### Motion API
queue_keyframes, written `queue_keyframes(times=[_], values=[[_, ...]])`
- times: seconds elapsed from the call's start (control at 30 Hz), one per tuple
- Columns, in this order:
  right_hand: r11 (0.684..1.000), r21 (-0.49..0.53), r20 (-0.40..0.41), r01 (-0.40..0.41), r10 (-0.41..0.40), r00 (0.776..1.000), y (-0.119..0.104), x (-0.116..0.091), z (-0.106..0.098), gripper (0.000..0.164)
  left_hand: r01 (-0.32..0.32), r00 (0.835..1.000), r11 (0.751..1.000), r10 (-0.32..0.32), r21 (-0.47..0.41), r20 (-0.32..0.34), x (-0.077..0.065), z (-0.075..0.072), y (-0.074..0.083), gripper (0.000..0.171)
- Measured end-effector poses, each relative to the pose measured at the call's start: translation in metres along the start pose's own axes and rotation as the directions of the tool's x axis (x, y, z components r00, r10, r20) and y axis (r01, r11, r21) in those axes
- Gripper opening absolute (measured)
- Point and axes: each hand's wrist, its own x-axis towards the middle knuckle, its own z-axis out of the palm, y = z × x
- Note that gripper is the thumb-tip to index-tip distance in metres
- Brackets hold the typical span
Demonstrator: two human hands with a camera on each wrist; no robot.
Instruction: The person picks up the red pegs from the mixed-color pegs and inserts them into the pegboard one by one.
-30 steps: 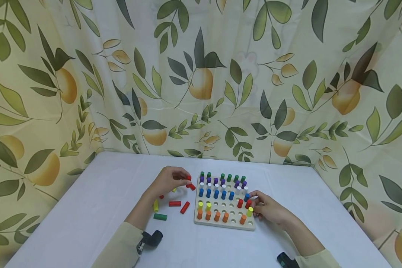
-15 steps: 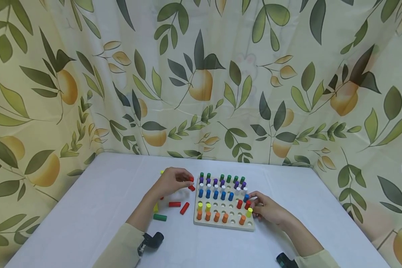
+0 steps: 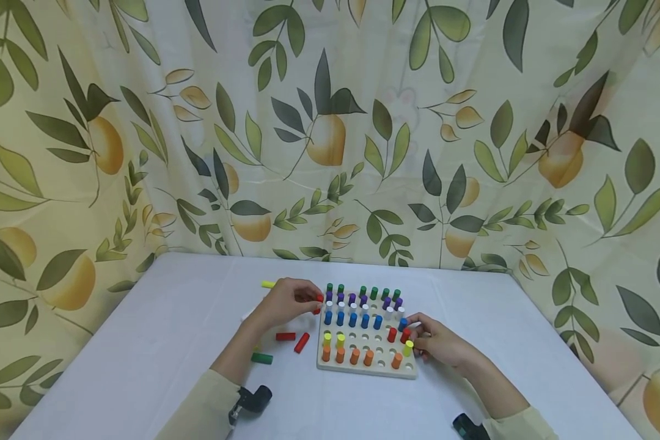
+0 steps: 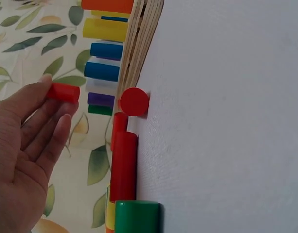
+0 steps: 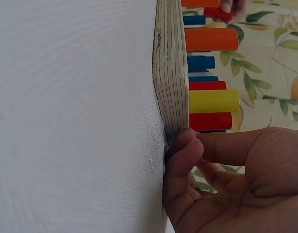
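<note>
My left hand [image 3: 287, 302] pinches a red peg [image 4: 66, 92] between thumb and fingertips, raised beside the left edge of the wooden pegboard [image 3: 357, 366]. Upright pegs fill much of the board in coloured rows: green, purple, white, blue, red, yellow and orange, with gaps among them. At the board's right edge, my right hand [image 3: 441, 343] grips the side with curled thumb and fingers. Close to those fingers stand a yellow peg [image 5: 214, 101] and a red peg [image 5: 211, 121]. Part of the board's right edge is hidden behind the right hand.
Loose pegs lie on the white tablecloth left of the board, among them a green peg [image 3: 261, 359], a red peg [image 3: 302, 343] and a yellow peg [image 3: 267, 284]. The left forearm covers some of them. A patterned curtain [image 3: 330, 183] hangs behind the table.
My left hand has moved right with the red peg, from over the loose pegs to the board's left edge. The right hand stays where it was.
</note>
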Motion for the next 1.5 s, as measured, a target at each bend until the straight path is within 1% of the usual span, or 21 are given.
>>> queue_keyframes(times=[0.13,0.4,0.57,0.67,0.97,1.07,1.17,1.3,1.4,1.5], values=[[1.000,-0.002,-0.008,-0.005,0.005,1.000,-0.001,0.001,0.001,0.037,-0.006,1.000,1.000,0.006,0.019,-0.004,0.000,0.002,0.001,0.020],[1.000,0.007,-0.023,-0.021,0.021,1.000,-0.001,0.000,0.002,0.038,-0.022,0.999,0.999,0.023,0.025,-0.042,0.002,0.003,0.004,0.019],[1.000,0.017,-0.016,-0.008,0.008,1.000,-0.001,0.001,0.003,0.037,-0.006,0.998,1.000,0.008,0.031,-0.059,0.003,0.003,0.006,0.018],[1.000,0.022,-0.012,-0.006,0.006,1.000,-0.001,0.001,0.003,0.037,-0.008,0.998,1.000,0.010,0.023,-0.056,0.003,0.004,0.008,0.016],[1.000,0.010,-0.020,-0.003,0.004,1.000,-0.001,0.001,0.004,0.038,-0.043,0.999,0.999,0.043,-0.013,-0.023,0.002,0.009,0.016,0.016],[1.000,0.011,-0.021,-0.009,0.009,1.000,0.000,0.002,0.004,0.038,-0.057,0.998,0.998,0.057,-0.009,-0.017,0.002,0.010,0.017,0.017],[1.000,0.013,-0.020,-0.013,0.013,1.000,-0.001,0.002,0.003,0.038,-0.067,0.997,0.998,0.067,0.002,-0.025,0.003,0.010,0.018,0.018],[1.000,-0.013,-0.033,-0.015,0.015,0.999,-0.004,0.001,0.002,0.037,-0.085,0.996,0.996,0.085,0.011,-0.032,0.005,0.012,0.019,0.018],[1.000,-0.022,-0.028,-0.016,0.016,0.999,-0.005,0.000,0.001,0.038,-0.087,0.996,0.996,0.087,0.016,-0.024,0.006,0.014,0.019,0.018],[1.000,-0.004,-0.009,-0.010,0.010,1.000,-0.003,-0.001,0.001,0.039,-0.079,0.997,0.997,0.080,0.018,-0.024,0.005,0.015,0.018,0.018]])
